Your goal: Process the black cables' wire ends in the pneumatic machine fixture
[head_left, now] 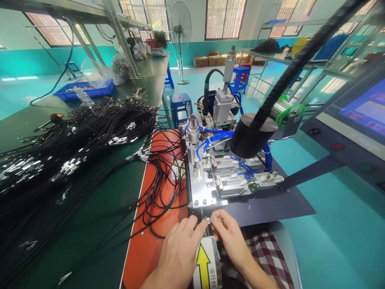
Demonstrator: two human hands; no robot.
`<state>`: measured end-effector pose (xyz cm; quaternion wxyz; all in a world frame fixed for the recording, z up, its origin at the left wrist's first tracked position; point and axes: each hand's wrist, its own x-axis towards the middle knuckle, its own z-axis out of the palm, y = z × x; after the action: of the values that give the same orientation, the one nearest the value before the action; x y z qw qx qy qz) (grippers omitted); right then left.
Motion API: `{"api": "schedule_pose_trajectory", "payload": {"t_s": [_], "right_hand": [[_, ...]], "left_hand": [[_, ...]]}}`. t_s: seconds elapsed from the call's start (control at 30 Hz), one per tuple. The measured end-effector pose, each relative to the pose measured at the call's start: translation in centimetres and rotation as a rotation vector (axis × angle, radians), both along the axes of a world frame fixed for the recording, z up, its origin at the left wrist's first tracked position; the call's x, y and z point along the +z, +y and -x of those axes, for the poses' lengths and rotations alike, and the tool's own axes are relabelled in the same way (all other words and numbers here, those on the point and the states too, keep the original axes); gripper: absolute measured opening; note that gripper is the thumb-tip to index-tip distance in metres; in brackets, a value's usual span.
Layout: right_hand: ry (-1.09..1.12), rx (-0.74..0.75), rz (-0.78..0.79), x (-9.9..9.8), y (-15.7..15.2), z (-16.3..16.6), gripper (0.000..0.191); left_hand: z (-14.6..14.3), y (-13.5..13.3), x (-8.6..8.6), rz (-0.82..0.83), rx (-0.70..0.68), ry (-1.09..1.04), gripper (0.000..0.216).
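From my remote seat: left hand point(181, 245) and right hand point(227, 233) half-curled, fingertips nearly meeting at small shiny piece point(208, 220), just off near edge of machine point(198, 192). Cannot tell which hand grips it. Both brought in close, presumably for steadiness. Black cables point(160, 176) loop across red board point(141, 259), probably within easy reach; cable pile point(111, 118) lies on green bench point(99, 259).

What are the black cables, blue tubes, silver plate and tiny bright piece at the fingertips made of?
Black cables: probably rubber or plastic sheathing, slightly glossy, bending in smooth loops.
Blue tubes: likely smooth plastic, from even colour and shine.
Silver plate: seemingly metal, bright and reflective, with screws.
Tiny piece: possibly metal, from its glint; too small to be sure.
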<state>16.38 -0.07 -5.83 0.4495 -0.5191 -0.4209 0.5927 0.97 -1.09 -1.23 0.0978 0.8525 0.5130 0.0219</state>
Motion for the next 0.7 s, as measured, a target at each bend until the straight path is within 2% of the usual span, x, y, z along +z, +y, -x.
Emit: {"api": "schedule_pose_trajectory", "payload": {"t_s": [0.1,0.17,0.33,0.47,0.7], "right_hand": [[-0.010,-0.005,-0.058,-0.6,-0.4,0.0,0.032],[0.034,0.015,-0.034,-0.6,-0.4,0.0,0.031],[0.121,0.022,0.055,0.1,0.2,0.2,0.045],[0.146,-0.042,0.062,-0.1,0.3,0.8,0.045],[0.229,-0.008,0.080,-0.1,1.0,1.1,0.049]], "left_hand": [[-0.2,0.0,0.0,0.003,0.005,0.024,0.050],[-0.2,0.0,-0.1,-0.013,0.001,0.016,0.049],[-0.1,-0.2,-0.6,-0.052,0.018,0.000,0.049],[-0.4,-0.2,-0.8,-0.039,0.058,-0.009,0.047],[0.6,0.0,1.5,-0.071,0.070,-0.144,0.044]]}}
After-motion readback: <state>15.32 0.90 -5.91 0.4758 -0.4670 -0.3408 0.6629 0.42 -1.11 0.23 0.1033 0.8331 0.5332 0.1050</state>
